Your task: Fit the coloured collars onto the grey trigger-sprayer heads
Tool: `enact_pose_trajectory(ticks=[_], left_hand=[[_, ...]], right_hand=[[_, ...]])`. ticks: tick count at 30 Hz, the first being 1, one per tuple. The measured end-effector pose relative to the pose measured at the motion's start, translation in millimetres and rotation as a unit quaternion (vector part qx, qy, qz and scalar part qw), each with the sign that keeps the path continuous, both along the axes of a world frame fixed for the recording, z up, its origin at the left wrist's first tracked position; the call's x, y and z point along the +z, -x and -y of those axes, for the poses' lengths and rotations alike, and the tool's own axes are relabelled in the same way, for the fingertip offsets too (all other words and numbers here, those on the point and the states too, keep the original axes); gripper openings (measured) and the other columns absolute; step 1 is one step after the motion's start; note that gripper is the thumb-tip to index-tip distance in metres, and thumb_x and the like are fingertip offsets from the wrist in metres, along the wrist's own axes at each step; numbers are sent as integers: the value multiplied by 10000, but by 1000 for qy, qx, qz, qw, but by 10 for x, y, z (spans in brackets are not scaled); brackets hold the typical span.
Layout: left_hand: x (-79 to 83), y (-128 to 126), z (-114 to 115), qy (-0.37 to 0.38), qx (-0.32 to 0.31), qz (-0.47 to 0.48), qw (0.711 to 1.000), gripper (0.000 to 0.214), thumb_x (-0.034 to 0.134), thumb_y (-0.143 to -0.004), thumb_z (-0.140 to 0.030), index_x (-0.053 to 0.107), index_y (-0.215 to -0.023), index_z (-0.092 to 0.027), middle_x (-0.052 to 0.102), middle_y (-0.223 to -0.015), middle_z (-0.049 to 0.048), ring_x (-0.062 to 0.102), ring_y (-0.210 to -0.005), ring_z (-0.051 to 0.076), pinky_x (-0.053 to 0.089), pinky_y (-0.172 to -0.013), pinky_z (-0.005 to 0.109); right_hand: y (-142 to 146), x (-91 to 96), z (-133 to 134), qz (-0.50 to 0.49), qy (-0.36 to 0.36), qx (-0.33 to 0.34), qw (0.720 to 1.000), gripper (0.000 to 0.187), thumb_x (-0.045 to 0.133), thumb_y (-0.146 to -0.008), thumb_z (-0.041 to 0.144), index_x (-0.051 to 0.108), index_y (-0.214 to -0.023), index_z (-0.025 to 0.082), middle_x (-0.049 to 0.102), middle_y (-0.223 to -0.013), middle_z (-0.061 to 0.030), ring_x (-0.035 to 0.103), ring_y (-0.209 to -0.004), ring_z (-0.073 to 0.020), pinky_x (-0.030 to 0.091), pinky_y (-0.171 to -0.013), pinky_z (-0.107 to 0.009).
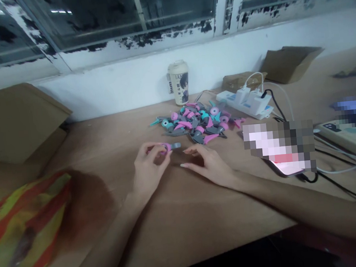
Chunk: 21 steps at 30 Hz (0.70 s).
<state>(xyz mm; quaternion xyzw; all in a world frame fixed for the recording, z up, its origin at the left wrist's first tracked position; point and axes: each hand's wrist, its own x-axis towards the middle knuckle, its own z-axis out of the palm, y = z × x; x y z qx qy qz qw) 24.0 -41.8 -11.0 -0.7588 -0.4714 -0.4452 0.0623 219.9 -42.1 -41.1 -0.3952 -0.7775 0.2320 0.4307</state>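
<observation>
Between the thumb and fingers of my left hand (149,165) is a small pink and grey plastic part (167,147), its grey end sticking out to the right. My right hand (210,164) is just right of it, thumb and fingers apart with nothing between them. Beyond both hands lies a loose pile of pink, grey and teal plastic parts (195,121), some with round rings and pointed ends. A gap separates my right fingertips from the held part.
Behind the pile stands a lidded coffee cup (180,83). To the right are a white power strip (246,102) with cables, a lit phone (276,150) and a cardboard box (290,63). At left are another cardboard box (18,122) and a red-yellow striped bag (27,225).
</observation>
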Motion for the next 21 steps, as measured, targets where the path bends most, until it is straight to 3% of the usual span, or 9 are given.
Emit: enact_pose_trajectory(ticks=[12,15,21], left_hand=[[-21,18,-15,5,-11,18,1000,124,601,-812,-215,646,-927,-201,577,-992,31,635,-741,99,572,-735,258],[-50,156,-126,21,33,53,998,121,595,-811,-247,649,-907,-198,585,-1004,34,640,-770,114,575,-737,266],[-147,557,-388,84,184,84,976,207,595,-780,-261,547,-960,-169,595,-994,68,645,-784,160,565,-723,302]], right_hand=[[2,27,20,-8,8,2,1000,265,631,-795,355,540,-1004,218,646,-995,-39,614,-923,-167,508,-831,-346],[1,32,27,-6,13,-3,1000,258,631,-797,353,541,-995,215,646,-988,-40,611,-920,-167,505,-830,-345],[-3,13,13,12,-11,-3,1000,244,617,-811,347,535,-995,210,635,-973,-41,594,-917,-168,494,-815,-335]])
